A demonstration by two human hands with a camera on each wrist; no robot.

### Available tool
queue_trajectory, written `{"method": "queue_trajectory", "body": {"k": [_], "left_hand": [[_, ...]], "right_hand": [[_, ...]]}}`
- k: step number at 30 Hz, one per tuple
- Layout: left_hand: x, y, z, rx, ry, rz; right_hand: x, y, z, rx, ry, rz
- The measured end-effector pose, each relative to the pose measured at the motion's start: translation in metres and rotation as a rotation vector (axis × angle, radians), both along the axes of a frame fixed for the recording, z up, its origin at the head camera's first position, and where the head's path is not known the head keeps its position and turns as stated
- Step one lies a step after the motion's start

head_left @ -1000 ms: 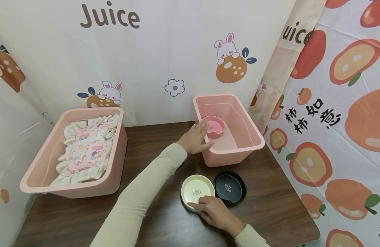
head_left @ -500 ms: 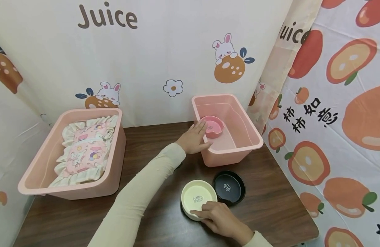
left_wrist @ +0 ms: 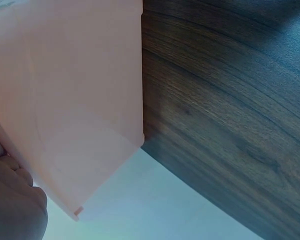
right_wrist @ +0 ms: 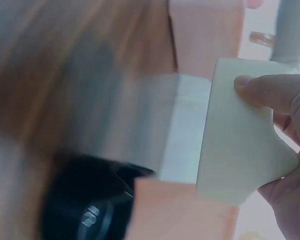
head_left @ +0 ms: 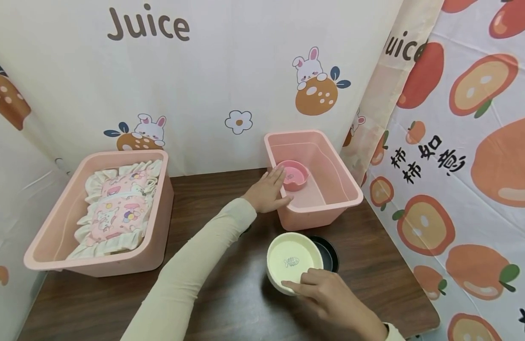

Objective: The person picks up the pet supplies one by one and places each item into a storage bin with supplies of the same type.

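We see right grip (head_left: pixel 328 296) pinching smooth, round cream bowl (head_left: pixel 294 253); left grip (head_left: pixel 267 192), fingers extended, rests on rectangular pink tub (head_left: pixel 328 189).

Pale-yellow fish-print bowl (head_left: pixel 289 255) looks smooth, ceramic-like, approx. satin; black bowl (right_wrist: pixel 82 197) is v. glossy. R bin (head_left: pixel 306 219) & L bin (head_left: pixel 163 225) = smooth plas., semi-matt. Ruffled cushion (head_left: pixel 121 206) is soft cloth. Bench (head_left: pixel 221 303) shows wood grain w/ slight sheen; b/g curtain (head_left: pixel 228 66): matt printed fabric.
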State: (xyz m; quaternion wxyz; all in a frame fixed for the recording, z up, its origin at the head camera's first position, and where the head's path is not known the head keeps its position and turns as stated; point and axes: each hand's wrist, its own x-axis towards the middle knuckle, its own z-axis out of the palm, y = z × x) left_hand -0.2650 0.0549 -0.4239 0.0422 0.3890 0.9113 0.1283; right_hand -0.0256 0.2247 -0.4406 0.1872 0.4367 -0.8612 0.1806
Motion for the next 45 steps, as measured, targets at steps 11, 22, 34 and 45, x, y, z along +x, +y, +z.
{"method": "queue_trajectory", "body": {"k": [11,22,34,45], "left_hand": [[0.002,-0.002,0.002,-0.016,0.019,-0.015],[0.002,-0.002,0.002,-0.025,0.010,-0.009],[0.000,0.000,0.002,-0.035,0.008,-0.003],[0.000,0.000,0.001,-0.026,0.025,-0.009]], "right_hand": [[-0.020,0.025,0.040,-0.161,0.058,-0.025],[-0.063,0.049,0.066,-0.227,0.104,-0.085],[-0.127,0.068,0.073,-0.173,-0.011,-0.170],[-0.181,0.079,0.054,-0.131,-0.276,-0.182]]}}
